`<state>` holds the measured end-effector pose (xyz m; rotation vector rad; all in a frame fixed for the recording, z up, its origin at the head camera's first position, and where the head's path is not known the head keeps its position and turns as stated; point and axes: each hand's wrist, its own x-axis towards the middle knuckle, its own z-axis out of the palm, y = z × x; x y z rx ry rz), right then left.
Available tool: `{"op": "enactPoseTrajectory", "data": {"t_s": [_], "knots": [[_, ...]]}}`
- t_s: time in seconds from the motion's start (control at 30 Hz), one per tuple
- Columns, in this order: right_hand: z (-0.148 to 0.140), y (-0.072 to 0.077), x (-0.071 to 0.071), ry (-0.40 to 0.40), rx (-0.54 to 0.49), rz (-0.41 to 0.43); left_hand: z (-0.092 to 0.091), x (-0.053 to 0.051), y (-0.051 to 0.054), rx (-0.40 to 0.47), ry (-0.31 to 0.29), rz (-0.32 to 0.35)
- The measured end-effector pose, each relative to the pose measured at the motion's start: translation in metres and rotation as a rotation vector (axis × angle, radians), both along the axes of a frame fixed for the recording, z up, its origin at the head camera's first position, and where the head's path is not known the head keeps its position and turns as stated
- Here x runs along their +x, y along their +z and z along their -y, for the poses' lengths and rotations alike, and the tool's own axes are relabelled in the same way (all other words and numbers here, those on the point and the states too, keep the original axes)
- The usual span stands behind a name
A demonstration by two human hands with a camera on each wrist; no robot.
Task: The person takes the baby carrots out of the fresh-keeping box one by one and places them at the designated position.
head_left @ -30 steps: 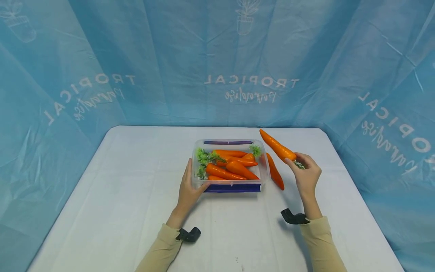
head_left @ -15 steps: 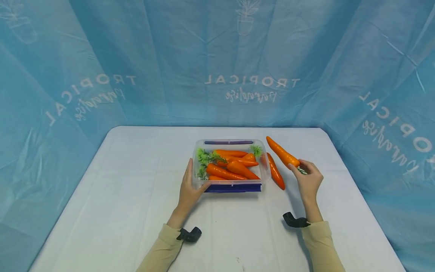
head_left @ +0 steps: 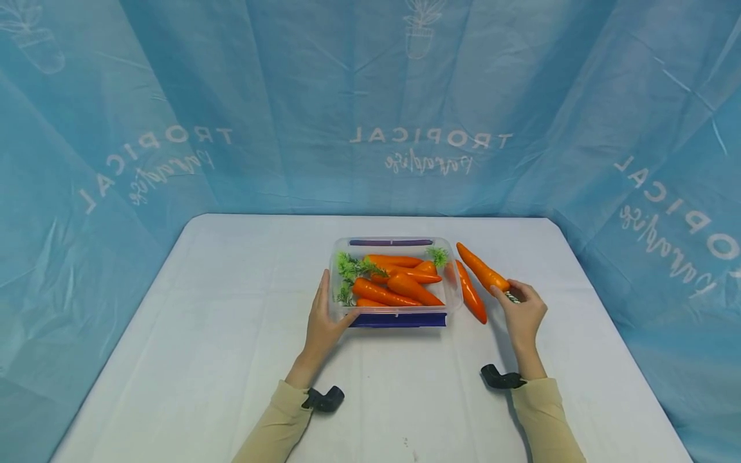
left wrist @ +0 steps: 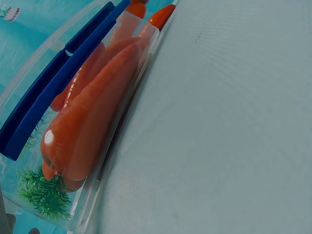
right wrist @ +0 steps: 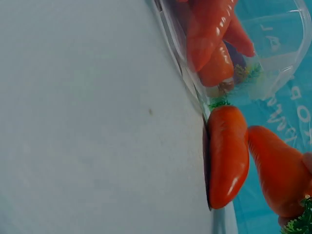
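A clear plastic food container (head_left: 455, 292) with blue clips stands on the table, holding several orange carrots (head_left: 384, 294) with green tops. My left hand (head_left: 321, 325) rests against its front left corner, fingers straight along the left side and thumb at the front. In my right hand (head_left: 523, 313), the thumb and fingers pinch a carrot (head_left: 482, 267) by its thick leafy end, the tip pointing away to the far left. Another carrot (head_left: 471, 294) lies on the table against the container's right side. The right wrist view shows this lying carrot (right wrist: 228, 158) beside the held carrot (right wrist: 279, 170).
A white cloth covers the table (head_left: 231, 308). Blue printed curtains (head_left: 370, 96) hang behind it and at both sides. In the left wrist view, a blue clip (left wrist: 53, 87) sticks out from the container's front wall.
My right hand has come down and nearer with its carrot, which now points just beside the lying one. The left hand and the container have stayed in place.
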<state>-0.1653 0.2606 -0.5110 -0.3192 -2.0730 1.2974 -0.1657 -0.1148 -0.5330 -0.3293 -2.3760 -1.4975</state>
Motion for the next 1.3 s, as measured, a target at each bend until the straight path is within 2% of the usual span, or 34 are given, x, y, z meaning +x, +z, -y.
{"op": "enactPoseTrajectory", "data": {"t_s": [0.37,0.7,0.97,1.3], "knots": [[0.0,-0.008,-0.001,-0.01,0.017,0.018,0.001,-0.001,-0.002,-0.005,0.003,-0.004],[-0.002,-0.01,-0.001,0.017,0.027,0.057,0.001,-0.002,-0.003,-0.011,0.01,-0.018],[-0.002,-0.013,-0.002,0.019,0.087,0.138,0.0,-0.001,-0.003,-0.005,0.01,-0.008],[0.001,-0.014,-0.001,0.084,0.131,0.186,0.0,-0.001,-0.003,0.001,0.003,-0.018]]}}
